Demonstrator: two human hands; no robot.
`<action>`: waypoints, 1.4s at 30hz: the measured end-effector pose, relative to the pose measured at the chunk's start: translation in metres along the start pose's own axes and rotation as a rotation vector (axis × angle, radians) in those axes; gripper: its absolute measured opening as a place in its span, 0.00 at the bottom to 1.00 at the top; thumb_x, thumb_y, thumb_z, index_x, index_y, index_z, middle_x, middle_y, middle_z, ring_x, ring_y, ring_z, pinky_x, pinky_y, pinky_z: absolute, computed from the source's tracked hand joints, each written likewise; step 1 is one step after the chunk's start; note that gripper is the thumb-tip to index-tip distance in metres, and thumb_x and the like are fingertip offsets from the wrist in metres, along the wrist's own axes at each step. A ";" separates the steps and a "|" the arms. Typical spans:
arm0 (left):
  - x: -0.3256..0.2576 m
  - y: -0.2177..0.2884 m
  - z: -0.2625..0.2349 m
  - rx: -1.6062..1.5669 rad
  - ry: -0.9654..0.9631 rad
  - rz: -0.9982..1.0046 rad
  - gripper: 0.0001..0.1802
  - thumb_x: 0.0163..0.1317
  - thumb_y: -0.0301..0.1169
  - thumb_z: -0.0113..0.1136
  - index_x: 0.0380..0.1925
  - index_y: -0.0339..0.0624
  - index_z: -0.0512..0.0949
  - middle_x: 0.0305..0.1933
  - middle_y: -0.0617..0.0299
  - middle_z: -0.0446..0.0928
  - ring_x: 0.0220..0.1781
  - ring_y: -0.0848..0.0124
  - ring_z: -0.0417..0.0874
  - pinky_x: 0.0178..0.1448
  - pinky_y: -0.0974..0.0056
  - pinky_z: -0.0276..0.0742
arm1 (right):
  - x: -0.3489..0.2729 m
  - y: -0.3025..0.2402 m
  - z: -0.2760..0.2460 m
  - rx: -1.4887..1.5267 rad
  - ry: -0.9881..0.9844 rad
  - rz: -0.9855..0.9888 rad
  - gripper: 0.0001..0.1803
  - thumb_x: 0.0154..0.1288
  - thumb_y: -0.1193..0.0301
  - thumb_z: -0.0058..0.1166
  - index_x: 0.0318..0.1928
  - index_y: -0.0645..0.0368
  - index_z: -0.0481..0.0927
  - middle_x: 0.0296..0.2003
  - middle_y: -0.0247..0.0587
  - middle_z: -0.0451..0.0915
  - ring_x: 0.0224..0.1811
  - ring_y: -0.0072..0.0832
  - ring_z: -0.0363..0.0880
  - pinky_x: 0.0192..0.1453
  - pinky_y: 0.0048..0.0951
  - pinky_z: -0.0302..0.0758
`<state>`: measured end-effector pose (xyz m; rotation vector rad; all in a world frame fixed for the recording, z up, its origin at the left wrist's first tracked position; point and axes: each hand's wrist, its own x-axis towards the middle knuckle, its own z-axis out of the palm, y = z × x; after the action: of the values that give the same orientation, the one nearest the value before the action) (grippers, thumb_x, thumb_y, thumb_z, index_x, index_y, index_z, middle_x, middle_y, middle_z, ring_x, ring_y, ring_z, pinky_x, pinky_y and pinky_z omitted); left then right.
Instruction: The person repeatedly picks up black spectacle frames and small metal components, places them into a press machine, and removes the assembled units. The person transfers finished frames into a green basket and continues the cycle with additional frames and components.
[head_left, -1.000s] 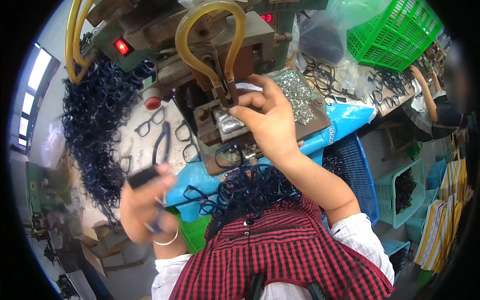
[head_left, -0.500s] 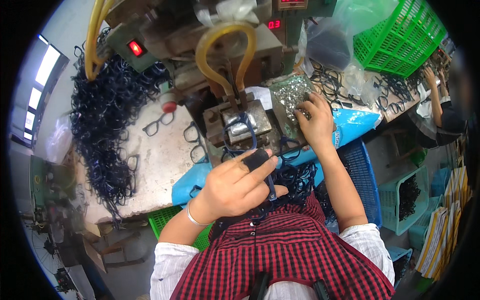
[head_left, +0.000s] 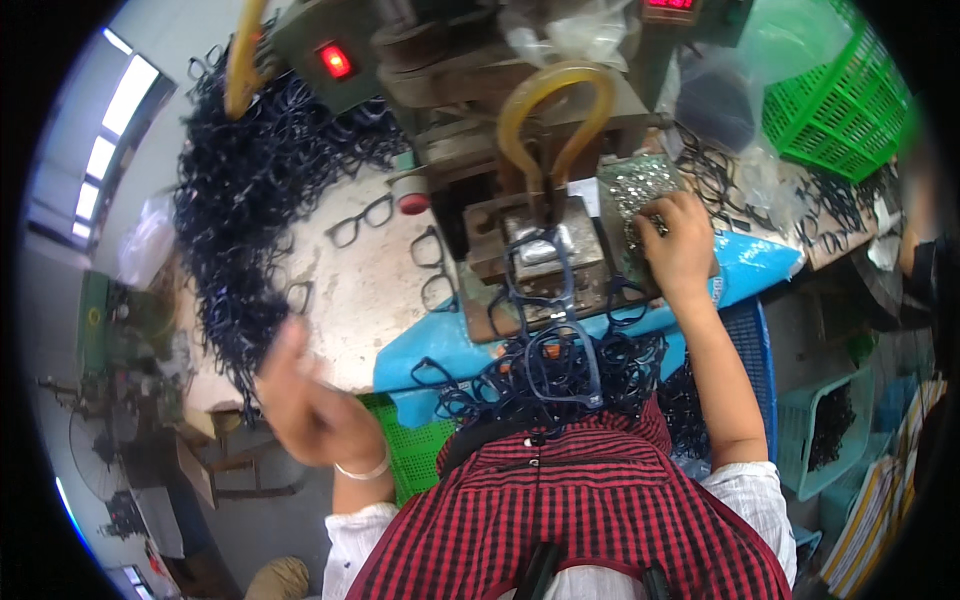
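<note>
A dark blue eyeglass frame [head_left: 594, 370] rests at the metal block [head_left: 540, 250] of the press, one rim over the block and the other hanging off its front. My left hand [head_left: 325, 415] is away from it, by the lower end of a big heap of eyeglass frames [head_left: 225, 250]; its fingers are smeared by motion. My right hand [head_left: 682, 245] reaches into a tray of small shiny metal pieces [head_left: 640, 190]. Its fingers are bent down among the pieces, and what they pinch, if anything, is too small to make out.
Loose eyeglass frames [head_left: 360, 222] lie on the worktable [head_left: 335, 290]. Blue plastic sheeting [head_left: 410, 365] borders the press, with more frames heaped below it. A red button [head_left: 411, 202] sticks out at the left. Behind on the right stands a green basket [head_left: 830, 110].
My left hand has let go of the eyeglass frame at the press and swung left toward the heap. My right hand stays at the metal pieces. The whole view has shifted.
</note>
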<state>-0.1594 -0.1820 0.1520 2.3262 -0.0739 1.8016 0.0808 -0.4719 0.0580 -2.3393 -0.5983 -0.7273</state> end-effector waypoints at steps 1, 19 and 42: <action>0.014 -0.012 0.008 -0.145 0.111 -0.163 0.10 0.72 0.16 0.46 0.45 0.25 0.78 0.51 0.40 0.83 0.52 0.56 0.86 0.60 0.57 0.83 | 0.002 -0.001 -0.001 0.008 0.020 -0.003 0.06 0.55 0.76 0.68 0.34 0.61 0.85 0.38 0.44 0.83 0.46 0.45 0.81 0.52 0.41 0.77; -0.109 -0.159 0.102 -0.428 -0.332 -0.857 0.06 0.75 0.25 0.56 0.47 0.35 0.76 0.43 0.60 0.80 0.40 0.74 0.80 0.47 0.69 0.78 | -0.047 0.007 -0.054 0.470 0.064 0.437 0.08 0.62 0.78 0.66 0.42 0.64 0.88 0.39 0.39 0.87 0.40 0.24 0.84 0.47 0.24 0.78; 0.053 -0.004 0.083 -0.751 0.001 -0.432 0.10 0.78 0.28 0.49 0.52 0.33 0.74 0.49 0.40 0.82 0.53 0.55 0.84 0.61 0.54 0.80 | 0.019 -0.136 -0.024 1.267 -0.194 0.478 0.33 0.62 0.80 0.61 0.67 0.67 0.68 0.43 0.41 0.87 0.53 0.24 0.82 0.64 0.30 0.73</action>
<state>-0.0657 -0.1892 0.1823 1.6487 -0.1925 1.2634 0.0090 -0.3866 0.1421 -1.2487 -0.3617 0.1418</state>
